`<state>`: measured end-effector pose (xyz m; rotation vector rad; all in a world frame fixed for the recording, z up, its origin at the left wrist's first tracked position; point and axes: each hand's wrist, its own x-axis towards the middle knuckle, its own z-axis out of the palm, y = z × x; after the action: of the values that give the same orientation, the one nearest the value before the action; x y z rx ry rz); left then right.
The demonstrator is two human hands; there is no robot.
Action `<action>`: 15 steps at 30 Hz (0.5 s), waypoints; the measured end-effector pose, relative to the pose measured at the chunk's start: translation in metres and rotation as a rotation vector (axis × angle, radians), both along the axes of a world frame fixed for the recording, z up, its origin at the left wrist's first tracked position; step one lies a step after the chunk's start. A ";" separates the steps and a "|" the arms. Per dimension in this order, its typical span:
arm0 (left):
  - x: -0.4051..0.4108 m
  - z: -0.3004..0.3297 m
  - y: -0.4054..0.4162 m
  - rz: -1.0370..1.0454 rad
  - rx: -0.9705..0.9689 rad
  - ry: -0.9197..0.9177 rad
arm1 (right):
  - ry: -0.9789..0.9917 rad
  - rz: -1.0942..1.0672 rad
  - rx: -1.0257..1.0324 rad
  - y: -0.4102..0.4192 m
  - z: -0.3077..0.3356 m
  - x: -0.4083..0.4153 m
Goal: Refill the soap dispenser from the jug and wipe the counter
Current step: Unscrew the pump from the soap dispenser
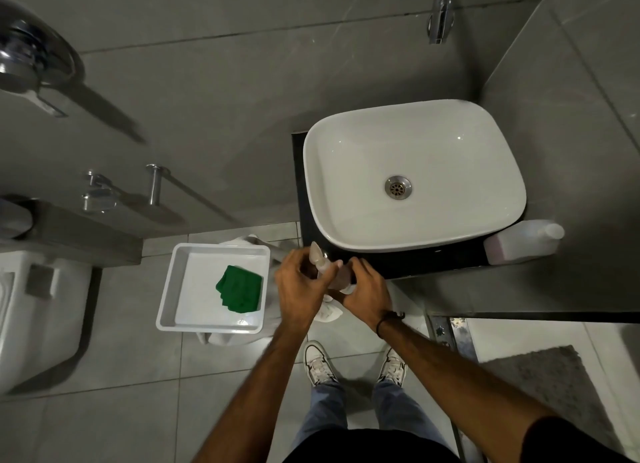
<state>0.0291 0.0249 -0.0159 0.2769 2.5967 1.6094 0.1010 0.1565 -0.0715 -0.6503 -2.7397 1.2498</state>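
Both my hands are on a small clear soap dispenser (329,272) at the front left corner of the black counter (415,263). My left hand (301,287) curls round its pump top, whose pale nozzle sticks up past my fingers. My right hand (365,294) grips the bottle's body, which holds pinkish liquid and is mostly hidden. A translucent jug (523,242) with pink liquid and a white cap lies on the counter's right end, beside the white basin (346,220). A folded green cloth (239,289) lies in a white tray (166,299) left of my hands.
The tray rests on a white bin or bag over the tiled floor. A toilet (31,310) stands at far left. A chrome tap (441,12) projects from the wall above the basin. A grey mat (550,386) lies at lower right, near my shoes.
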 end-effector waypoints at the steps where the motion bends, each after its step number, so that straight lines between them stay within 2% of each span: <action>1: -0.002 0.003 0.000 0.006 0.019 0.018 | -0.012 -0.012 0.001 0.000 -0.001 0.000; 10: -0.013 0.042 -0.027 0.230 0.317 -0.081 | -0.035 -0.116 -0.025 0.001 0.001 -0.008; 15: 0.008 0.038 -0.012 0.114 0.318 -0.180 | -0.133 -0.096 -0.021 0.023 0.006 0.013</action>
<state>0.0369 0.0128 0.0217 -0.0013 2.2571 1.9842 0.1142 0.1790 -0.0650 -0.8867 -2.7639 1.2591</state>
